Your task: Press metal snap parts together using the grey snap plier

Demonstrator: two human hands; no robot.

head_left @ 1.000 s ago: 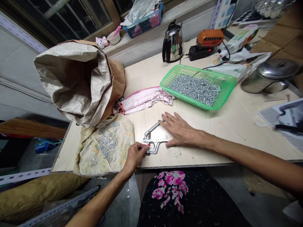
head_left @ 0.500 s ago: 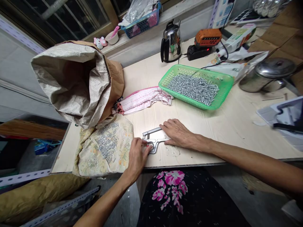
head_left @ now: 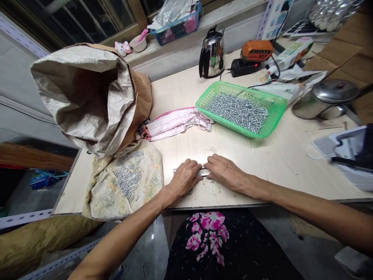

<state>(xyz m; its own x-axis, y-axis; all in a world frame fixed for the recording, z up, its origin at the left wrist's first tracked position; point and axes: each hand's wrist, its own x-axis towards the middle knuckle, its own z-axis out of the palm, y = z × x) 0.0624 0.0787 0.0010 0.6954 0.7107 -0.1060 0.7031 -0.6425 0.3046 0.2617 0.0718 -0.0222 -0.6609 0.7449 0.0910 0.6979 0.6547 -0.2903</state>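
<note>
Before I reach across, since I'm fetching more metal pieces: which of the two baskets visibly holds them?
The green basket on the table: small metal pieces lie heaped inside. The blue basket, on the windowsill, shows none, with clear plastic above its rim.

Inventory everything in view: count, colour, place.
Table: 1, pale wood, centre
Hand tool: 1, silver, near front edge
Large basket: 1, green, mid-table
Floral cloth: 1, cream, table left
Pins: many, silver, large basket, floral cloth
Rumpled cloth: 1, white and pink, left of large basket
Sack: 1, brown, table left
Kettle: 1, silver and black, table back
Charger: 1, black, table back
Battery: 1, orange, on charger
Lidded pot: 1, silver, table right
Small basket: 1, blue, sill
Cup: 1, white, sill
Remaining clutter: uncounted, mixed, edges
Left hand: 1, on tool
Right hand: 1, on tool
</note>
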